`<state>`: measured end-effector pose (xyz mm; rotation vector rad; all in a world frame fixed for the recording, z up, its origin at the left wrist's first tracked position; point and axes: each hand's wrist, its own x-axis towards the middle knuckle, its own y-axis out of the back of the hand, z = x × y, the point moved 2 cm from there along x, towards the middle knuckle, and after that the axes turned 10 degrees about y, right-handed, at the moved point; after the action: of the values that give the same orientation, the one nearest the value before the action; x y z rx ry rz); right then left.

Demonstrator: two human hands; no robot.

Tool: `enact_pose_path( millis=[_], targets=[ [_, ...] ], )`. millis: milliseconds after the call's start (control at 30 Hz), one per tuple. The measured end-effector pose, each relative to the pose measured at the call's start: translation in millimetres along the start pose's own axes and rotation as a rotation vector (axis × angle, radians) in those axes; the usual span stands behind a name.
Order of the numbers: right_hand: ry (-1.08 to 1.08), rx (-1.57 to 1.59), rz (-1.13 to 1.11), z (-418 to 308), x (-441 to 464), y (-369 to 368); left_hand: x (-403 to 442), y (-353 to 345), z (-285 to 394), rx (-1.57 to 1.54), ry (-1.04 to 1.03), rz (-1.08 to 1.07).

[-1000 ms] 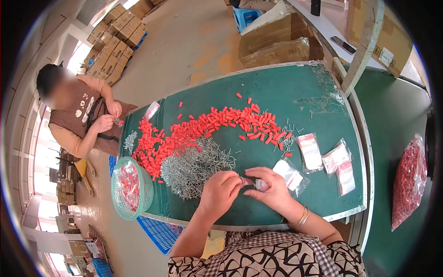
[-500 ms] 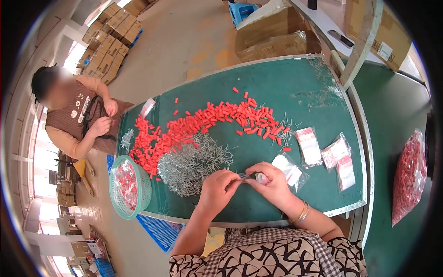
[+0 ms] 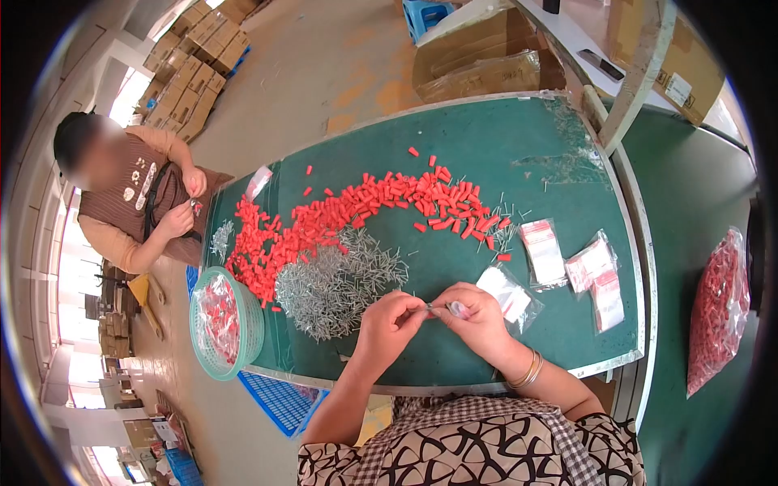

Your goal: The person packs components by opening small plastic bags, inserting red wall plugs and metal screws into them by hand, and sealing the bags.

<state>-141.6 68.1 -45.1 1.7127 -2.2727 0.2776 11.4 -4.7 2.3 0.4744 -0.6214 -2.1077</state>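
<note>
My left hand (image 3: 387,330) and my right hand (image 3: 480,322) meet fingertip to fingertip over the near edge of the green table. Both pinch a small clear plastic bag (image 3: 459,309), bunched up and partly hidden by my right fingers; its contents are too small to make out. Just beyond my left hand lies a heap of grey metal screws or nails (image 3: 328,283). Behind that heap spreads a long band of red plastic plugs (image 3: 356,204). Closest to my right hand is a clear packet with white labels (image 3: 509,298).
More packets of small bags (image 3: 543,253) lie at the right. A green basket (image 3: 258,324) holding filled bags stands at the table's left corner. Across the left side, a person (image 3: 134,194) handles something small. A large bag of red plugs (image 3: 717,316) rests far right.
My fingertips have drawn closer together on the bag, and less of it shows between them. The person at the left now has something red between the fingers.
</note>
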Motion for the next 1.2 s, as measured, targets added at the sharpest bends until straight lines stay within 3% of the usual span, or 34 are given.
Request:
enact_pose_path(
  millis=[400, 700, 833, 1000, 1200],
  targets=[
    [-0.011, 0.002, -0.01, 2.5, -2.3, -0.8, 0.2, -3.4, -7.1, -0.055, 0.033, -0.015],
    [-0.181, 0.105, 0.005, 4.0, -2.3, -1.9, -4.7, 6.3, -13.7, -0.04, 0.055, -0.001],
    [-0.151, 0.096, -0.008, 5.0, -1.3, -2.2, 0.4, 4.4, -14.9, -0.047, -0.006, 0.007],
    [-0.053, 0.014, -0.059, 1.5, -1.1, -1.8, -5.8, 0.8, -11.9, -0.13, 0.089, -0.014],
    [-0.145, 0.12, 0.037, 10.7, -5.4, -6.3, -13.6, -2.6, -27.4, -0.09, 0.057, 0.022]
  ],
)
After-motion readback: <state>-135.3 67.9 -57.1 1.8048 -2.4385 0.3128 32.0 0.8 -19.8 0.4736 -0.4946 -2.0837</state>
